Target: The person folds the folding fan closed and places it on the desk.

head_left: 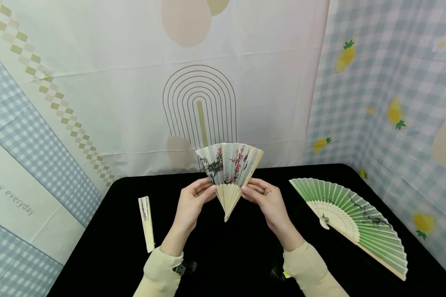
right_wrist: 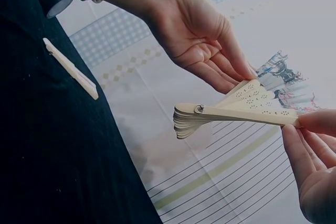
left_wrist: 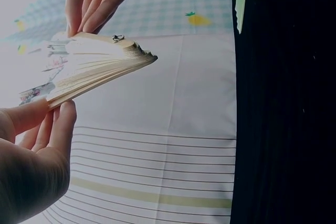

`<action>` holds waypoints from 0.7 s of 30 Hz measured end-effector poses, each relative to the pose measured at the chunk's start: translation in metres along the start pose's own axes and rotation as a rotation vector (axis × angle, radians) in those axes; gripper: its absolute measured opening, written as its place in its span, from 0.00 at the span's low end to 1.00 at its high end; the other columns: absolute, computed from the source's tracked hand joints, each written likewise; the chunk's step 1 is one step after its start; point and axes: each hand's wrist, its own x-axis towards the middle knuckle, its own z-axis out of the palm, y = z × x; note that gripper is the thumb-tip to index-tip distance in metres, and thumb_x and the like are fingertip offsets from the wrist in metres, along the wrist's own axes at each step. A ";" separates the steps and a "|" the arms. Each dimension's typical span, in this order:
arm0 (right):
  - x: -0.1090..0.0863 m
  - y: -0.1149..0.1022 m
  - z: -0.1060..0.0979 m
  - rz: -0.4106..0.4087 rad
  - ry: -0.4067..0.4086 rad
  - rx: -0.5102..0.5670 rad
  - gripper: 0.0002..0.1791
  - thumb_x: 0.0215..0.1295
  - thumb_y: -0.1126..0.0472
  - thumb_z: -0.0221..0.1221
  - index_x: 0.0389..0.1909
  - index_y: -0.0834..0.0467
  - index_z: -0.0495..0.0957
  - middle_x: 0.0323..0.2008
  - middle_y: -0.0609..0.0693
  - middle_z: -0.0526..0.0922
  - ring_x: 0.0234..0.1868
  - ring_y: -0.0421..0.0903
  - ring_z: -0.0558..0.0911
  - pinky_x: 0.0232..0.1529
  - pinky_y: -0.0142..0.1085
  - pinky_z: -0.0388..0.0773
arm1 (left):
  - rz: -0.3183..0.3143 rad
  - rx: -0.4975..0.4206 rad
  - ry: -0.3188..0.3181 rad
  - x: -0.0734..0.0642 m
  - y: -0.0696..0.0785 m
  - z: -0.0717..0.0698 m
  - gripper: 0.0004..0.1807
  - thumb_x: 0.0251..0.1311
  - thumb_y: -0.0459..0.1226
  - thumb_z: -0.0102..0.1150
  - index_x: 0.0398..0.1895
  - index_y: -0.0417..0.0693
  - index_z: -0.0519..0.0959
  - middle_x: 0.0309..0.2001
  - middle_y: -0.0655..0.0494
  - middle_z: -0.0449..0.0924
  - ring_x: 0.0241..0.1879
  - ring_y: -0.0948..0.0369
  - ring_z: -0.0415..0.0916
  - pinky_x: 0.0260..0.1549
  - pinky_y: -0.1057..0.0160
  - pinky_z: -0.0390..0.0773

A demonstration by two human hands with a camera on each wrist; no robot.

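Observation:
A folding fan with red blossoms and dark branches on pale leaf is held partly spread above the black table, its pivot end pointing down toward me. My left hand pinches its left outer rib between thumb and fingers. On the other side, my right hand pinches the right outer rib the same way. The right wrist view shows the pale pierced ribs fanned between both hands and the metal rivet. In the left wrist view the ribs appear edge-on, the leaf washed out by glare.
A folded fan lies on the black table left of my left hand. To the right, a green folding fan lies spread wide. Behind the table hangs a white cloth, with blue checked cloth at the right.

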 end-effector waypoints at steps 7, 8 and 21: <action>-0.004 0.002 0.001 -0.001 -0.023 -0.026 0.21 0.59 0.65 0.63 0.51 0.69 0.74 0.41 0.62 0.81 0.41 0.51 0.82 0.46 0.42 0.78 | -0.005 0.043 -0.020 0.000 -0.004 0.000 0.18 0.59 0.29 0.59 0.53 0.33 0.75 0.43 0.39 0.78 0.41 0.56 0.79 0.43 0.55 0.79; -0.004 0.002 0.000 -0.004 -0.024 -0.029 0.21 0.59 0.65 0.63 0.51 0.70 0.74 0.41 0.62 0.81 0.41 0.51 0.82 0.46 0.42 0.78 | -0.001 0.047 -0.025 0.000 -0.004 0.001 0.18 0.59 0.30 0.59 0.53 0.33 0.74 0.44 0.39 0.78 0.41 0.56 0.79 0.43 0.55 0.79; -0.002 0.003 0.005 -0.013 -0.074 -0.077 0.21 0.59 0.63 0.63 0.51 0.69 0.75 0.42 0.63 0.81 0.42 0.51 0.82 0.45 0.42 0.79 | 0.008 0.092 -0.042 -0.001 -0.005 -0.003 0.20 0.60 0.32 0.60 0.54 0.33 0.73 0.45 0.39 0.78 0.42 0.55 0.79 0.41 0.58 0.80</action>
